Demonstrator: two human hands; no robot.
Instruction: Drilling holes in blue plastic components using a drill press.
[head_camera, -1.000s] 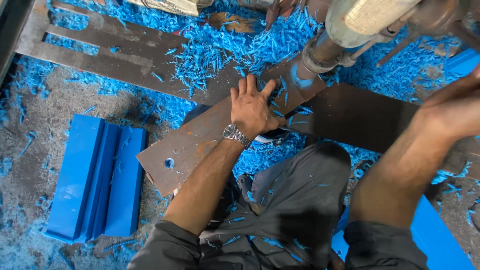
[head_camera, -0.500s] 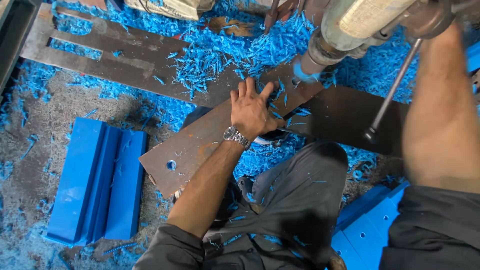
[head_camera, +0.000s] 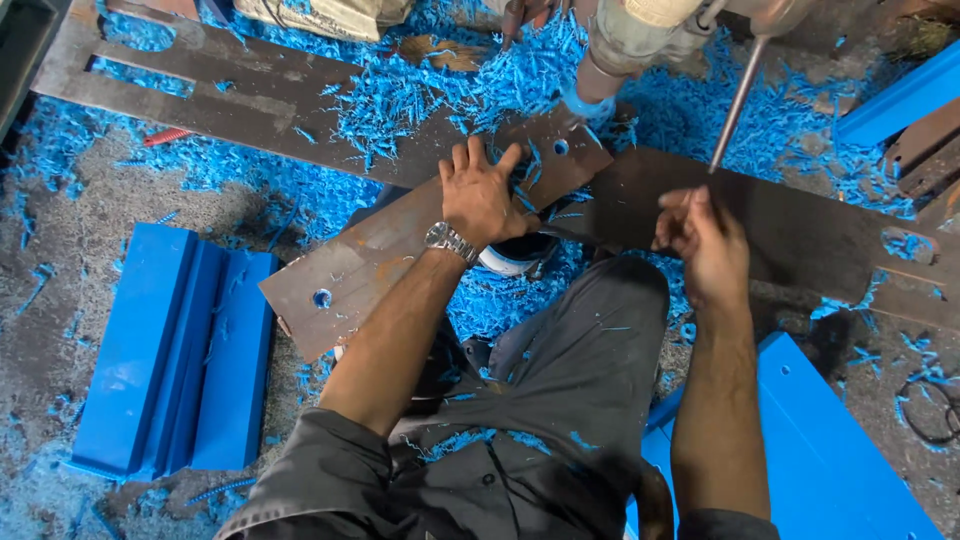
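My left hand (head_camera: 482, 198), with a wristwatch on it, lies flat with spread fingers on a rusty brown metal plate (head_camera: 370, 262). The plate has a hole near each end. Its far end sits under the drill press spindle (head_camera: 603, 62), where a blue ring surrounds the bit. My right hand (head_camera: 702, 238) hovers over a darker steel bar (head_camera: 800, 235), fingers loosely curled and holding nothing. It is just below the tip of the thin lever rod (head_camera: 735, 100).
Blue plastic shavings (head_camera: 400, 95) cover the floor and the slotted steel bar (head_camera: 250, 95) at the back. Blue blocks (head_camera: 170, 350) lie at my left and a blue panel (head_camera: 835, 450) at my right. Another person's hand (head_camera: 525, 15) shows at the top edge.
My right arm, raised near the lever before, has come down and the hand now sits low over the dark bar. My left hand has stayed pressed on the plate.
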